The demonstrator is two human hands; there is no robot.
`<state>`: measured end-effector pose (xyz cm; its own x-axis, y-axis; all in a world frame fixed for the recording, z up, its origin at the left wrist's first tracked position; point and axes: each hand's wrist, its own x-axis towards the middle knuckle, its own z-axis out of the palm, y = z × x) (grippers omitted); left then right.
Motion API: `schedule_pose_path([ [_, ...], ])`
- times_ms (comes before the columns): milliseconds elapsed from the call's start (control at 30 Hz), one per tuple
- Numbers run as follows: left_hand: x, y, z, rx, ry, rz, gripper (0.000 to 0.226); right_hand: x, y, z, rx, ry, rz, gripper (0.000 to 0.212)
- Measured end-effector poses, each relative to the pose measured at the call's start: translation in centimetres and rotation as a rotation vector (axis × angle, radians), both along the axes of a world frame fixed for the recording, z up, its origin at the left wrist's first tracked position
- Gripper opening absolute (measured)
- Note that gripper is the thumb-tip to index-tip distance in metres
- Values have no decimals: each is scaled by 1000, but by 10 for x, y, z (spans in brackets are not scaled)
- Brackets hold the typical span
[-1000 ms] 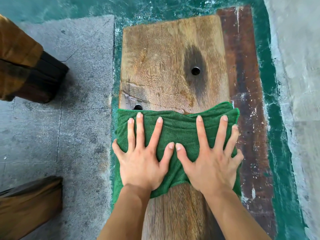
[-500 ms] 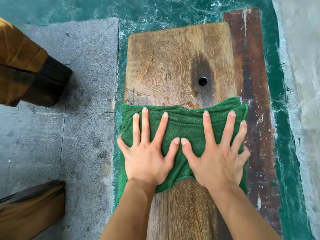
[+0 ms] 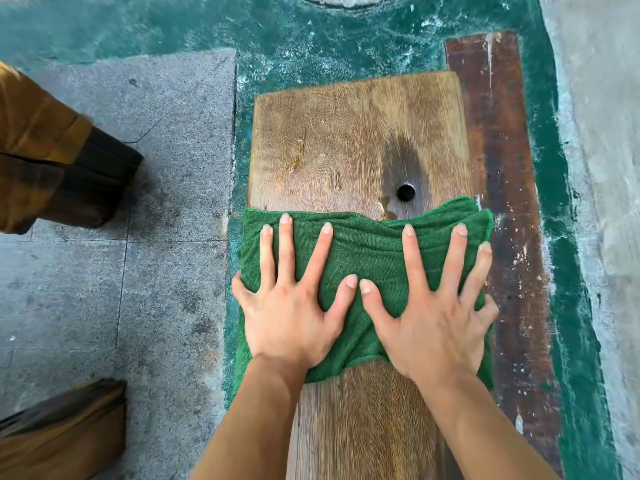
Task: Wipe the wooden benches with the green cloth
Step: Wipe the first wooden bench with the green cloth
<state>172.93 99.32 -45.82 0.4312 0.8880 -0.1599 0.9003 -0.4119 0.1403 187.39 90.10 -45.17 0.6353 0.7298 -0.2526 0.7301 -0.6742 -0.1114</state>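
A worn wooden bench runs away from me, with a round hole in a dark stain near its far end. The green cloth lies spread across the full width of the bench, just short of the hole. My left hand presses flat on the cloth's left half with fingers straight and spread. My right hand presses flat on its right half the same way. The two thumbs nearly touch in the middle.
A dark reddish plank lies along the bench's right side over green-painted floor. Grey paving lies on the left. Two other wooden benches show at the left: one end at the upper left and one at the lower left.
Both hands have pushed the cloth forward along the bench toward its far end. The cloth now covers the left hole and cracked patch and sits just below the right hole.
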Motion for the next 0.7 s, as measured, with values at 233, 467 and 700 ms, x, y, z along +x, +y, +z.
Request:
schedule_pose_path([
  [233,8,13,-1,-16,-1,24,75,10,12,-4,-2,-23,4,89],
  [467,14,30,1,-22,17,31,74,18,30,-2,-1,-29,18,89],
  [700,27,56,0,-35,5,15,73,34,56,-3,1,-43,26,88],
])
